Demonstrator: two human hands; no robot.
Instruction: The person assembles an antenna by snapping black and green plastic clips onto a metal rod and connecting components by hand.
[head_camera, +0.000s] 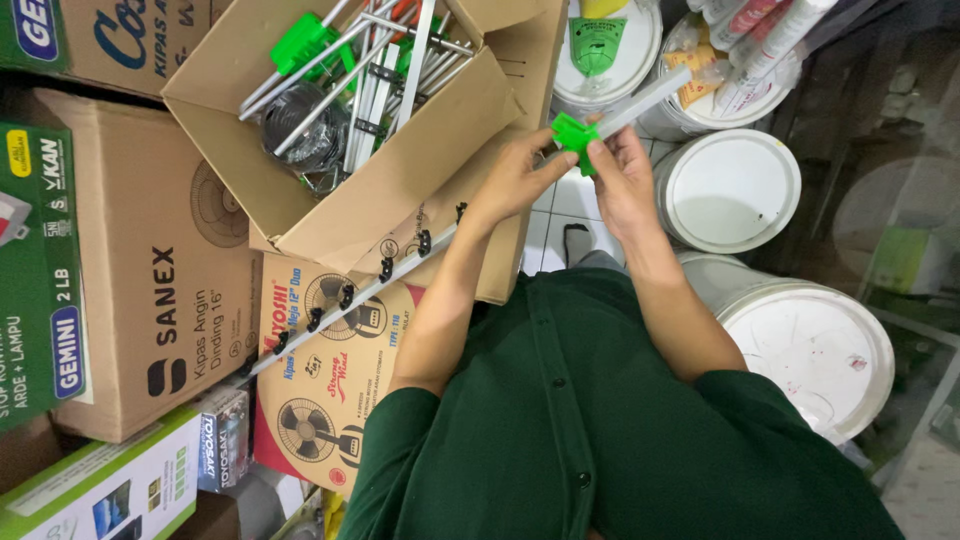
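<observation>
Your left hand (515, 180) and right hand (622, 175) | fingers pinch the small green plastic clip (573, 135) on the long grey metal bar (640, 102) | bar points to 2 o'clock | open cardboard box (420, 170) at 9 o'clock.

The person wears a dark green shirt (600, 430) with a stitched placket running down the front and small dark buttons set along it. Its sleeves (400, 450) are rolled or cut short, ending near the elbows in a folded cuff, so both forearms are bare. No rings, watch or gloves show on either hand.
</observation>
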